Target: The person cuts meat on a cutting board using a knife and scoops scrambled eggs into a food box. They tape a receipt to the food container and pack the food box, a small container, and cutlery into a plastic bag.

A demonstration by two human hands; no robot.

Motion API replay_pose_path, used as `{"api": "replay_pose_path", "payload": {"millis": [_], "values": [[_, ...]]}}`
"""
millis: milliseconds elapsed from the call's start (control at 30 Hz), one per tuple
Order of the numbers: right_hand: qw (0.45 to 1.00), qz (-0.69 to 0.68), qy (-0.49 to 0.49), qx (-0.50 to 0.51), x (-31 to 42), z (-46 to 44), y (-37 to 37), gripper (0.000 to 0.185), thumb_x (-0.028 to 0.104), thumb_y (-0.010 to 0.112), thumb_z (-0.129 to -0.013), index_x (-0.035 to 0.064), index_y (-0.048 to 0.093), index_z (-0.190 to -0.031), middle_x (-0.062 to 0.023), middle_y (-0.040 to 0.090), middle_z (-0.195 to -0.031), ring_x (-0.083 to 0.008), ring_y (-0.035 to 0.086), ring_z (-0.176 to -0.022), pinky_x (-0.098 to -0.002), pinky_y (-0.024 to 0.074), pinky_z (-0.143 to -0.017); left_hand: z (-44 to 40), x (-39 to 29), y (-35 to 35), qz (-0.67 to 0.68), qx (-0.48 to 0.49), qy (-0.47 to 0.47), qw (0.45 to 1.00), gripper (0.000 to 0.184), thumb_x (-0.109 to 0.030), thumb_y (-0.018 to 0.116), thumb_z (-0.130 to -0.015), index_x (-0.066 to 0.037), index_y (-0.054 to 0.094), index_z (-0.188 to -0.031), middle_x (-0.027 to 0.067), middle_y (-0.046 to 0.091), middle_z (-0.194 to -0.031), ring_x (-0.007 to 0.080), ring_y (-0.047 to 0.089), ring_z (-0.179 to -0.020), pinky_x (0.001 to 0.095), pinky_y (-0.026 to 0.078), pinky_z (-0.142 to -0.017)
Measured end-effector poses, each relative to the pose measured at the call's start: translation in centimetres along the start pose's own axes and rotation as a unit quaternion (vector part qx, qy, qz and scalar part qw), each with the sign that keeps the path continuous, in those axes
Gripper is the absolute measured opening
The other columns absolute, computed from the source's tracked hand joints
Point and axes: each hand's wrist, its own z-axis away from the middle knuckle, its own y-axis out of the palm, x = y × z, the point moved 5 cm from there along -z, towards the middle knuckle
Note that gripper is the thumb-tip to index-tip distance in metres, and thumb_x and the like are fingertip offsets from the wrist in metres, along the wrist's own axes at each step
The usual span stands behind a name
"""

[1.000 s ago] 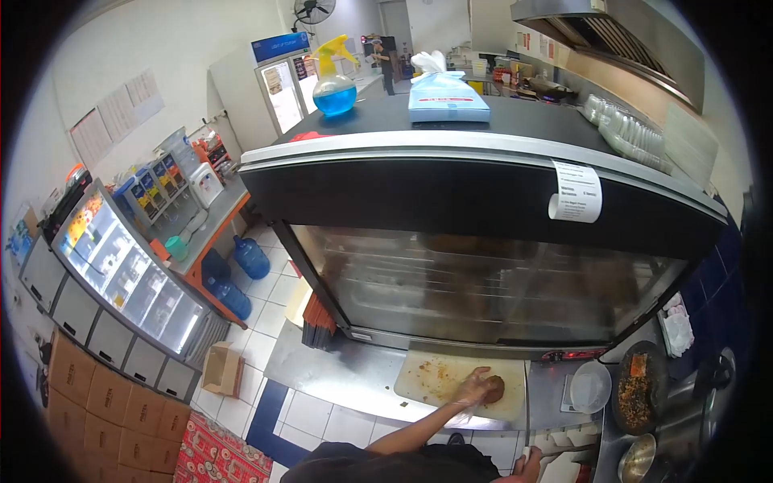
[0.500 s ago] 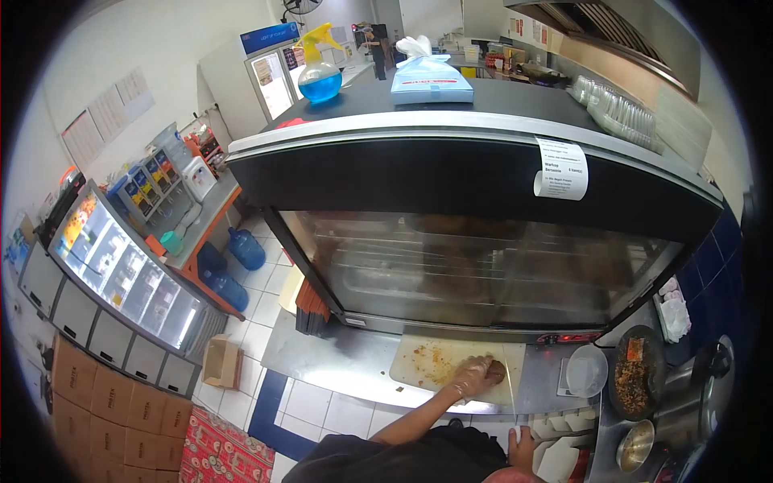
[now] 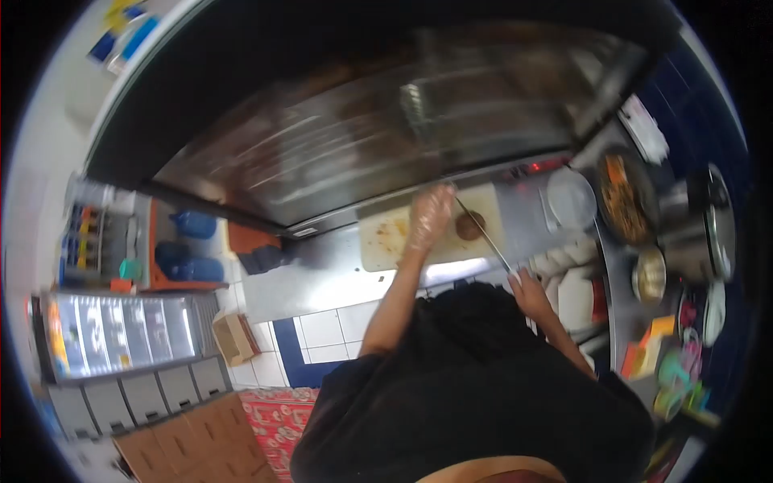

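Note:
My right hand point(image 3: 527, 291) is closed round the handle of a long knife point(image 3: 493, 247). The blade slants up and left across a round brown piece of food point(image 3: 470, 225), perhaps meat, on a pale cutting board point(image 3: 378, 256). In a clear plastic glove, my left hand point(image 3: 433, 213) is over the board, left of the brown piece, its fingertips close to the knife's tip. Blur hides whether those fingers touch the blade or how far they are bent. Crumbs and orange-brown smears mark the board.
A glass-fronted display cabinet point(image 3: 354, 137) rises behind the steel counter point(image 3: 310, 278). To the right are a clear round tub point(image 3: 572, 197), a dark pan of browned food point(image 3: 626, 205), a metal bowl point(image 3: 649, 274) and a large pot point(image 3: 696, 229). White boxes point(image 3: 576, 298) are beside my right hand.
My view has tilted down and turned. My left hand has moved off the brown piece to its left. The knife now lies across that piece, its tip near my left hand.

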Motion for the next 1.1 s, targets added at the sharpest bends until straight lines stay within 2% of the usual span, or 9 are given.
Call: {"api": "replay_pose_path", "payload": {"millis": [200,267,300,367,400,467,767,833,1100], "values": [[0.997,0.010,0.069,0.031,2.4,-0.1,0.0,0.039,0.038,0.049,-0.106,0.0000,0.051,-0.116,-0.0366,0.066,-0.087,-0.0559,0.064,-0.088,-0.0627,0.0477,-0.078,-3.6,-2.2,4.9,-0.071,0.127,0.111,0.983,0.029,-0.028,0.054,-0.103,-0.005,0.067,-0.092,0.0236,0.067,-0.079,0.0430,0.065,-0.075,0.0520,0.051,-0.066],[0.997,0.014,0.069,0.013,2.3,0.0,1.1,0.040,0.038,0.049,-0.106,-0.0010,0.052,-0.114,-0.0358,0.066,-0.087,-0.0551,0.064,-0.085,-0.0630,0.0486,-0.076,-4.0,-3.8,6.2,-0.089,0.148,0.218,0.961,0.025,-0.026,0.057,-0.100,-0.005,0.066,-0.090,0.0194,0.069,-0.079,0.0395,0.067,-0.076,0.0489,0.054,-0.068],[0.996,0.020,0.086,0.025,2.1,0.0,1.5,0.041,0.038,0.048,-0.106,-0.0017,0.053,-0.113,-0.0352,0.066,-0.085,-0.0545,0.064,-0.084,-0.0633,0.0487,-0.075,-4.3,0.2,10.8,-0.125,0.198,0.226,0.946,0.028,-0.031,0.052,-0.102,-0.010,0.070,-0.096,0.0197,0.072,-0.093,0.0394,0.068,-0.083,0.0495,0.055,-0.075],[0.995,0.040,0.087,0.014,1.7,-0.2,1.8,0.041,0.038,0.048,-0.106,-0.0025,0.054,-0.112,-0.0351,0.065,-0.083,-0.0559,0.063,-0.080,-0.0631,0.0488,-0.072,-4.8,-0.4,11.5,0.037,0.190,0.223,0.955,0.030,-0.032,0.049,-0.103,-0.013,0.072,-0.098,0.0191,0.072,-0.094,0.0396,0.068,-0.083,0.0503,0.055,-0.076],[0.996,0.047,0.073,0.011,1.4,0.0,1.8,0.040,0.036,0.049,-0.106,-0.0029,0.054,-0.110,-0.0358,0.065,-0.081,-0.0569,0.063,-0.078,-0.0634,0.0481,-0.071,-4.5,-1.4,11.5,0.023,0.189,0.226,0.955,0.034,-0.035,0.047,-0.104,-0.013,0.072,-0.098,0.0204,0.071,-0.092,0.0412,0.068,-0.083,0.0524,0.054,-0.077],[0.997,0.047,0.058,0.000,3.3,0.5,0.5,0.039,0.035,0.049,-0.106,-0.0037,0.053,-0.109,-0.0370,0.064,-0.078,-0.0581,0.062,-0.079,-0.0652,0.0470,-0.071,-4.5,-3.4,10.9,-0.086,0.323,0.133,0.933,0.045,-0.040,0.042,-0.107,-0.008,0.072,-0.094,0.0254,0.069,-0.090,0.0457,0.067,-0.086,0.0549,0.054,-0.081],[0.995,0.071,0.068,0.018,0.9,-0.9,1.2,0.043,0.040,0.048,-0.106,-0.0021,0.053,-0.106,-0.0352,0.066,-0.081,-0.0573,0.065,-0.079,-0.0645,0.0493,-0.071,-4.1,-0.4,14.2,-0.032,0.328,0.062,0.942,0.052,-0.045,0.041,-0.106,-0.004,0.070,-0.095,0.0251,0.069,-0.098,0.0445,0.065,-0.103,0.0551,0.048,-0.095],[0.988,0.081,0.101,0.084,-2.0,-1.5,3.4,0.048,0.039,0.047,-0.106,-0.0043,0.048,-0.127,-0.0379,0.065,-0.095,-0.0542,0.065,-0.086,-0.0612,0.0502,-0.073,-4.8,-0.2,13.9,-0.025,0.320,0.056,0.946,0.052,-0.045,0.041,-0.106,-0.003,0.070,-0.096,0.0256,0.069,-0.098,0.0443,0.064,-0.103,0.0547,0.047,-0.096],[0.991,0.118,0.061,0.023,-0.7,-3.0,1.4,0.048,0.038,0.049,-0.104,-0.0005,0.046,-0.134,-0.0365,0.063,-0.103,-0.0539,0.063,-0.093,-0.0625,0.0469,-0.080,-4.6,1.8,15.1,-0.024,0.327,0.014,0.945,0.051,-0.045,0.041,-0.106,-0.003,0.070,-0.098,0.0283,0.068,-0.100,0.0443,0.064,-0.104,0.0555,0.048,-0.096]]}}
